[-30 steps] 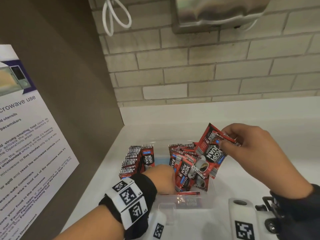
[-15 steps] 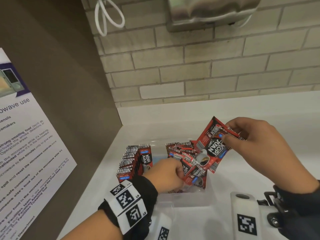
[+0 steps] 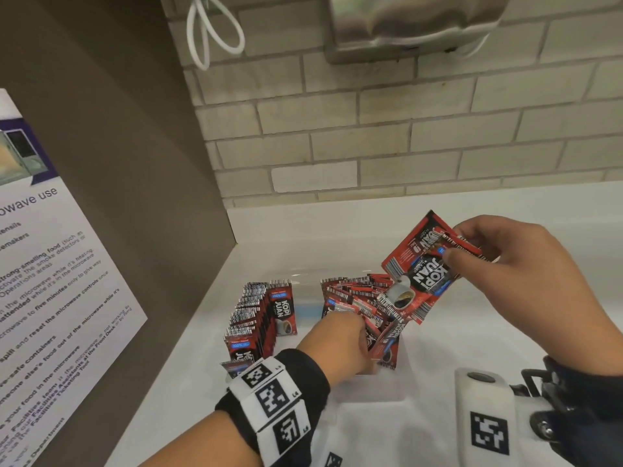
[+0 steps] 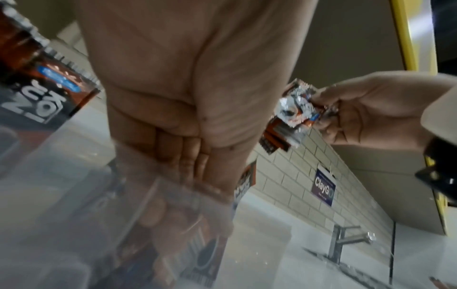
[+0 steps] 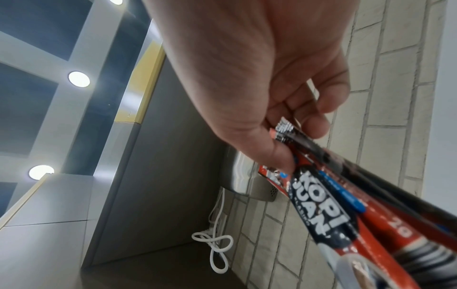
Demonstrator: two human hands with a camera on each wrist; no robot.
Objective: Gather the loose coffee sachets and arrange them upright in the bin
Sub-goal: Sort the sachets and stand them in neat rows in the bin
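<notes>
A clear plastic bin [image 3: 377, 387] sits on the white counter. A neat upright row of red Kopi Juan sachets [image 3: 259, 318] fills its left side, and a looser, leaning cluster of sachets [image 3: 354, 294] stands on its right. My left hand [image 3: 340, 345] is inside the bin, its curled fingers gripping the nearest leaning sachets [image 3: 387, 345]. Through the bin wall [image 4: 74, 195] the left wrist view shows those curled fingers [image 4: 183, 148]. My right hand [image 3: 472, 251] pinches a few sachets [image 3: 418, 274] by their top edges above the bin's right side. The pinched sachets [image 5: 321, 205] fan out in the right wrist view.
A brown cabinet side with a microwave notice [image 3: 50, 264] walls off the left. The brick wall behind carries a steel dispenser [image 3: 414, 25] and a looped white cable [image 3: 215, 35]. White counter [image 3: 455, 332] extends right toward a faucet [image 4: 346, 242].
My right hand has risen slightly with its sachets. My left hand has shifted a little right inside the bin, against the leaning cluster.
</notes>
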